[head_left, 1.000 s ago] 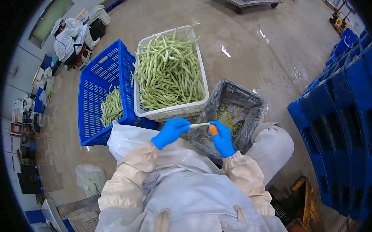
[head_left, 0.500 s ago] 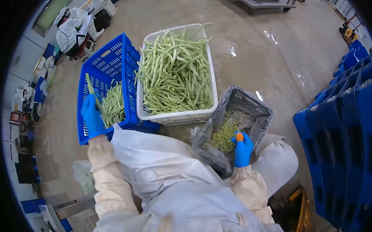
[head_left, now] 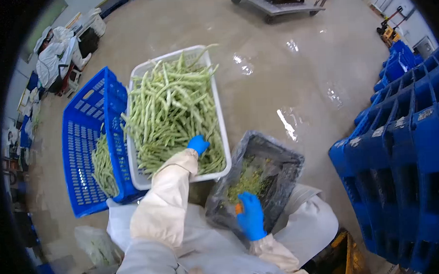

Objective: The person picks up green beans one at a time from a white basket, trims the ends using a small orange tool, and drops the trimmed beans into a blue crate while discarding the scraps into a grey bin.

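Green beans [head_left: 171, 97] heap the white crate [head_left: 212, 176]; the left hand [head_left: 198, 145] dips among them at the near side, its grip impossible to tell. Well apart, the right hand [head_left: 251, 218] curls around a small orange object [head_left: 239, 208] over a dark lined bin [head_left: 285, 150] with green scraps. Left, a blue crate [head_left: 79, 148] holds more beans. Pale labels [head_left: 424, 114] on the right-hand blue pallets [head_left: 360, 167] are unreadable; far off stands a metal cart [head_left: 275, 7].
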{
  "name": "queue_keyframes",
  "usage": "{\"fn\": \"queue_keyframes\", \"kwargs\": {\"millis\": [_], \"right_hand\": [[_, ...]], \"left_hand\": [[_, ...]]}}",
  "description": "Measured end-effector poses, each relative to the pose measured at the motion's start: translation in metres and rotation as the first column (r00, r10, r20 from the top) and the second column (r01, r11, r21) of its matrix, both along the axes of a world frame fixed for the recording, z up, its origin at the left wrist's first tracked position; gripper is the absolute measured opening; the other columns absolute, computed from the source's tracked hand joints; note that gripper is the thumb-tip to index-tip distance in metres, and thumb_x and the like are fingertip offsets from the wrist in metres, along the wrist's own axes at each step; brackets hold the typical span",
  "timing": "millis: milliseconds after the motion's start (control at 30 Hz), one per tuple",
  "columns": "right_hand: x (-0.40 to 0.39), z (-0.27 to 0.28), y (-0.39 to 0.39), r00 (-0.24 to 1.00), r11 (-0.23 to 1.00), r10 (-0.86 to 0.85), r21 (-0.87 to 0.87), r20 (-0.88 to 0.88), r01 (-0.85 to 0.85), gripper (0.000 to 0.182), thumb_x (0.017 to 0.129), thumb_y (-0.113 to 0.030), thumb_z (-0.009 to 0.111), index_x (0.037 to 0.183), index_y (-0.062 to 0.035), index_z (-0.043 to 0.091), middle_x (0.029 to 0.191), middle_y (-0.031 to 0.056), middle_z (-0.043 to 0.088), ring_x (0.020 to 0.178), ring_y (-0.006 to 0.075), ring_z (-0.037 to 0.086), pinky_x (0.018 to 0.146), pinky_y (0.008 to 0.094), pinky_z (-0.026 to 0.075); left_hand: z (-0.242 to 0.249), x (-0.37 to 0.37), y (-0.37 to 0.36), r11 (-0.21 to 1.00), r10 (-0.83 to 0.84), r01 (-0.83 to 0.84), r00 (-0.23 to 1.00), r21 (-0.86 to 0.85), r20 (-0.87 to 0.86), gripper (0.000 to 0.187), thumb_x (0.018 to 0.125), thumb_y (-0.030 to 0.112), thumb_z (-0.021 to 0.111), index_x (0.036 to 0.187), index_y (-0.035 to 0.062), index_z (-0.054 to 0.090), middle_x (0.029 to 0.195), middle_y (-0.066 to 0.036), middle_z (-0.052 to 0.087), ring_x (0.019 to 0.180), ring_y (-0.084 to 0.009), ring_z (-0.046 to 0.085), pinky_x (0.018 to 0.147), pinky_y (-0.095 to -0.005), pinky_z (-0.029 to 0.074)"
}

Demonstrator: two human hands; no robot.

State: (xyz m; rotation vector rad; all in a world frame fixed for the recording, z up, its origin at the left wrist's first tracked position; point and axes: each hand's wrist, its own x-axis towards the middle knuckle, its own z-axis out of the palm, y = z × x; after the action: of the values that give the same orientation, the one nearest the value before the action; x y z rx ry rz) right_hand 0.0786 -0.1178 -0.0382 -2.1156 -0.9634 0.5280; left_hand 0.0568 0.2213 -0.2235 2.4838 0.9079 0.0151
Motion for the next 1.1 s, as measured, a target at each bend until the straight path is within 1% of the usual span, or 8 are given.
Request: {"fn": "queue_keyframes", "kwargs": {"millis": [67,267,333,400,500,633,833,1100], "right_hand": [[0.004,0.006,0.004,1.000,1.000,0.023,0.008,0.003,-0.023,0.033,0.076,-0.008,0.058,0.108,0.0003,0.055,0.112,0.0230,0.052,0.103,0.0380,0.050,0.089,0.0430,0.040],[-0.003,0.016,0.003,0.977,0.996,-0.043,0.068,-0.208,0.058,0.027,0.080,-0.009,0.057,0.105,-0.0014,0.057,0.106,0.0181,0.057,0.097,0.0323,0.055,0.084,0.0385,0.044],[-0.006,0.008,0.000,0.913,0.962,-0.092,0.203,-0.396,0.185,0.022,0.082,-0.005,0.056,0.104,-0.0012,0.057,0.100,0.0114,0.061,0.091,0.0219,0.058,0.083,0.0302,0.044],[-0.002,0.007,-0.001,0.890,0.940,-0.065,0.272,-0.451,0.207,0.022,0.084,-0.007,0.056,0.105,-0.0018,0.057,0.099,0.0102,0.061,0.091,0.0199,0.057,0.082,0.0304,0.044],[0.001,0.011,0.002,0.803,0.873,-0.031,0.375,-0.595,0.311,0.022,0.087,-0.008,0.055,0.108,-0.0013,0.056,0.098,0.0061,0.061,0.089,0.0142,0.056,0.080,0.0284,0.044],[-0.001,0.040,-0.004,0.596,0.845,0.067,0.363,-0.800,0.392,0.022,0.088,-0.008,0.053,0.108,0.0004,0.057,0.098,0.0063,0.062,0.087,0.0129,0.057,0.080,0.0273,0.045],[0.001,0.043,-0.023,0.548,0.880,0.414,0.475,-0.727,-0.034,0.023,0.088,-0.010,0.052,0.107,0.0036,0.058,0.091,0.0090,0.064,0.083,0.0137,0.059,0.079,0.0285,0.046],[-0.003,0.058,-0.030,0.416,0.854,0.480,0.519,-0.772,-0.022,0.021,0.088,-0.009,0.051,0.101,0.0046,0.060,0.089,0.0093,0.064,0.082,0.0154,0.059,0.079,0.0292,0.046]], "left_hand": [[-0.011,0.015,0.004,0.938,0.310,-0.314,0.949,-0.145,-0.050,0.031,0.073,0.031,0.062,0.083,0.0013,0.065,0.077,-0.021,0.062,0.073,-0.0369,0.060,0.065,-0.0427,0.047],[0.070,-0.026,-0.005,0.922,0.373,-0.323,0.889,-0.215,0.264,0.023,0.074,0.019,0.063,0.091,0.0030,0.062,0.071,-0.012,0.061,0.061,-0.0222,0.058,0.058,-0.0355,0.046],[0.127,-0.051,-0.022,0.899,0.422,-0.343,0.845,-0.272,0.327,0.024,0.076,0.017,0.063,0.096,0.0027,0.061,0.074,-0.010,0.062,0.063,-0.0184,0.058,0.059,-0.0333,0.046],[0.177,-0.072,-0.052,0.950,0.310,-0.257,0.708,-0.177,0.635,0.023,0.080,0.013,0.061,0.100,0.0011,0.061,0.082,-0.008,0.062,0.069,-0.0144,0.057,0.063,-0.0297,0.046],[0.211,-0.110,-0.097,0.942,0.294,-0.166,0.823,-0.290,0.486,0.021,0.082,0.012,0.061,0.100,0.0008,0.061,0.082,-0.008,0.061,0.072,-0.0203,0.056,0.065,-0.0300,0.044],[0.252,-0.132,-0.158,0.996,-0.092,0.071,0.875,0.061,0.475,0.021,0.078,0.013,0.064,0.096,0.0042,0.063,0.082,-0.010,0.059,0.075,-0.0264,0.055,0.068,-0.0344,0.042],[0.271,-0.149,-0.192,0.993,-0.101,0.062,0.896,0.104,0.433,0.018,0.077,0.007,0.061,0.095,0.0044,0.062,0.083,-0.011,0.058,0.078,-0.0265,0.054,0.072,-0.0339,0.041],[0.283,-0.152,-0.206,0.930,-0.203,0.044,0.889,0.365,0.410,0.018,0.073,0.010,0.064,0.091,0.0074,0.062,0.082,-0.010,0.058,0.076,-0.0290,0.051,0.069,-0.0376,0.039]]}}
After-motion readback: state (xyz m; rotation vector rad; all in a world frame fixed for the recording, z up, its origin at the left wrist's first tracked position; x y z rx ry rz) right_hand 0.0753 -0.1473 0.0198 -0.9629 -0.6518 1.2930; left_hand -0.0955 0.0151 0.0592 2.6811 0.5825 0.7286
